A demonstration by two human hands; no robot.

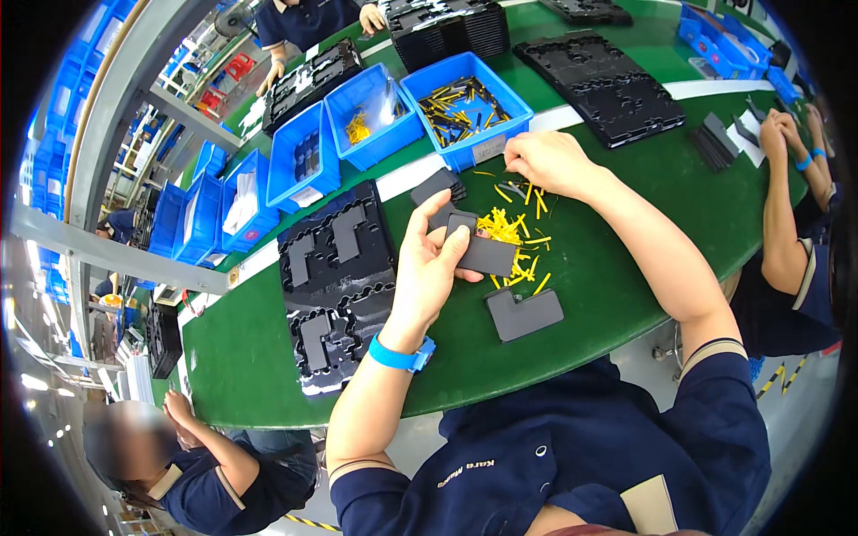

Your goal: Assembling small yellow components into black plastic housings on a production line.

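A dark grey L-shaped flat piece (490, 256) is gripped between the thumb and fingers of my left hand (427, 268), above the green table. My right hand (552, 165) is at the far side of a loose pile of yellow strips (502, 228), in front of a blue bin; its fingertips are pinched, and what they hold, if anything, is too small to tell. Nearer to me, another grey L-shaped piece (529, 317) lies flat. Several dark pieces (436, 186) are stacked beyond my left hand. To its left, a black moulded tray (357, 295) bears 3 L-shaped pieces.
Beyond my hands stand a blue bin (458, 161) of black and yellow strips, a bin (386, 154) with yellow bits and more blue bins leftward. Black trays (451, 40) are stacked behind. Co-workers sit left and right, another stands opposite. A grey metal frame (116, 246) is left.
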